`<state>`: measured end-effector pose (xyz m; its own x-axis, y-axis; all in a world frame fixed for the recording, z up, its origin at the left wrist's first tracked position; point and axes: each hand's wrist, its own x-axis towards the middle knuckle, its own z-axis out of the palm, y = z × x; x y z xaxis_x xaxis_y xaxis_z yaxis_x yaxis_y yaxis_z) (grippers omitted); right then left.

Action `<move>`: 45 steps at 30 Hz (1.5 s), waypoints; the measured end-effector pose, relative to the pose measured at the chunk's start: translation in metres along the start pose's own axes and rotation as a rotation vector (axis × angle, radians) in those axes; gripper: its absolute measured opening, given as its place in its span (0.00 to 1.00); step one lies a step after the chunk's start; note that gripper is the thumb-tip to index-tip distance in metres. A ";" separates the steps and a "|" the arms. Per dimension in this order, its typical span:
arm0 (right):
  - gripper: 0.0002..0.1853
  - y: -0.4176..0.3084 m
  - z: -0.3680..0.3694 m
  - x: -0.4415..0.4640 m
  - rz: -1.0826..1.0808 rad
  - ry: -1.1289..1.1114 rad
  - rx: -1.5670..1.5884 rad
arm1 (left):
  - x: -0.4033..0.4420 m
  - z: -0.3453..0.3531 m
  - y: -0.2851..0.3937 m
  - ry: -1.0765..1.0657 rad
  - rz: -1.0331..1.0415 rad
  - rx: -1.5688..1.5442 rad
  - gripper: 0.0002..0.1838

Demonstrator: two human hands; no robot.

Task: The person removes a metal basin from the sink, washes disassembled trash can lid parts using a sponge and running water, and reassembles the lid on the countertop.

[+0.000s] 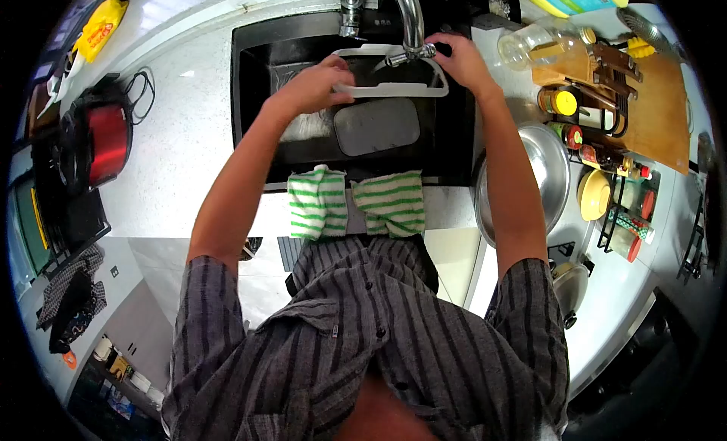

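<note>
My left hand (314, 85) is over the sink, fingers closed on the left end of a white rectangular rim with side flaps, which looks like a container lid (401, 90). The lid is under the faucet (410, 20), whose spout crosses in front of it. At the spout's end, the fingers of my right hand (460, 64) are pinched around a small metal faucet lever (429, 51). Below the lid, a grey rounded rectangular piece (376, 126) lies in the black sink (250, 157); whether it is a container cannot be made out.
Two green-striped cloths (318, 202) (390, 204) hang over the front counter edge. A steel bowl (556, 168) stands right of the sink, near sauce bottles, a yellow-lidded jar (563, 102) and a clear plastic jar (530, 43). A red-and-black appliance (108, 142) sits left.
</note>
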<state>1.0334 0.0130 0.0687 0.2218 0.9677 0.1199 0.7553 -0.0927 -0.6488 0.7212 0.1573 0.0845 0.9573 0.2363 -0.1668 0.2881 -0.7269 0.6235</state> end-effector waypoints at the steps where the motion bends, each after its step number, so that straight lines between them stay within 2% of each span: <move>1: 0.10 0.008 -0.008 0.008 0.010 0.045 -0.061 | 0.011 -0.004 0.007 -0.012 -0.027 0.082 0.15; 3: 0.11 0.020 -0.022 0.015 0.042 0.123 -0.179 | 0.028 -0.006 0.020 -0.050 -0.086 0.230 0.17; 4: 0.11 0.009 -0.030 0.016 0.103 0.083 -0.181 | 0.037 -0.002 0.021 -0.028 -0.110 0.240 0.19; 7: 0.11 0.003 -0.024 0.027 -0.057 -0.086 0.043 | 0.049 0.008 0.021 0.027 -0.197 0.240 0.22; 8: 0.11 0.000 -0.018 0.030 -0.113 -0.068 0.022 | 0.047 0.010 0.019 0.042 -0.238 0.225 0.23; 11: 0.12 -0.016 0.000 0.041 -0.019 -0.108 0.207 | 0.015 0.012 0.004 0.071 -0.296 0.219 0.25; 12: 0.12 -0.007 0.017 0.046 -0.009 -0.198 0.333 | -0.002 0.011 0.001 0.051 -0.335 0.222 0.25; 13: 0.12 0.005 0.037 0.051 -0.099 -0.263 0.317 | -0.022 0.010 -0.003 0.068 -0.343 0.231 0.23; 15: 0.15 -0.015 0.054 0.055 -0.040 -0.539 0.374 | -0.059 0.006 -0.005 0.080 -0.364 0.255 0.21; 18: 0.17 -0.040 0.071 0.056 0.108 -0.523 0.383 | -0.107 -0.001 0.000 0.184 -0.437 0.205 0.19; 19: 0.19 -0.035 0.079 0.057 -0.003 -0.455 0.394 | -0.121 0.000 0.000 0.236 -0.470 0.167 0.19; 21: 0.20 -0.035 0.088 0.050 -0.032 -0.320 0.393 | -0.142 0.000 -0.003 0.234 -0.611 -0.013 0.18; 22: 0.21 -0.042 0.087 0.049 0.039 -0.318 0.442 | -0.150 0.001 -0.005 0.237 -0.679 -0.101 0.18; 25: 0.17 -0.048 0.088 0.060 0.022 -0.231 0.508 | -0.175 0.010 -0.007 0.462 -0.727 -0.597 0.21; 26: 0.16 -0.054 0.090 0.059 0.158 -0.245 0.593 | -0.184 0.013 -0.013 0.505 -0.700 -0.661 0.24; 27: 0.16 -0.044 0.101 0.058 0.034 -0.162 0.569 | -0.192 0.013 -0.018 0.528 -0.697 -0.729 0.24; 29: 0.15 -0.064 0.089 0.047 0.193 -0.189 0.724 | -0.207 0.009 -0.027 0.580 -0.687 -0.864 0.24; 31: 0.15 -0.057 0.097 0.034 0.452 -0.238 0.717 | -0.217 0.007 -0.034 0.638 -0.729 -1.011 0.25; 33: 0.14 -0.030 0.118 0.006 0.470 -0.173 0.592 | -0.225 0.011 -0.048 0.696 -0.778 -1.107 0.24; 35: 0.15 -0.009 0.135 -0.019 0.624 -0.235 0.471 | -0.238 0.022 -0.073 0.753 -0.764 -1.254 0.24; 37: 0.14 0.010 0.155 -0.047 0.613 -0.279 0.401 | -0.247 0.026 -0.083 0.829 -0.795 -1.306 0.24; 41: 0.20 0.034 0.185 -0.086 0.828 -0.361 0.216 | -0.270 0.013 -0.096 0.856 -0.881 -1.079 0.26; 42: 0.22 0.045 0.196 -0.097 0.871 -0.345 0.114 | -0.281 0.014 -0.106 0.834 -0.851 -0.874 0.27; 45: 0.32 0.043 0.191 -0.112 1.048 -0.423 -0.091 | -0.303 0.015 -0.137 0.819 -0.850 -0.827 0.30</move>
<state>0.9230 -0.0549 -0.1162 0.5582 0.4034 -0.7250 0.3658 -0.9040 -0.2213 0.3924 0.1757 0.0378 0.1404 0.9031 -0.4058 0.3837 0.3282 0.8632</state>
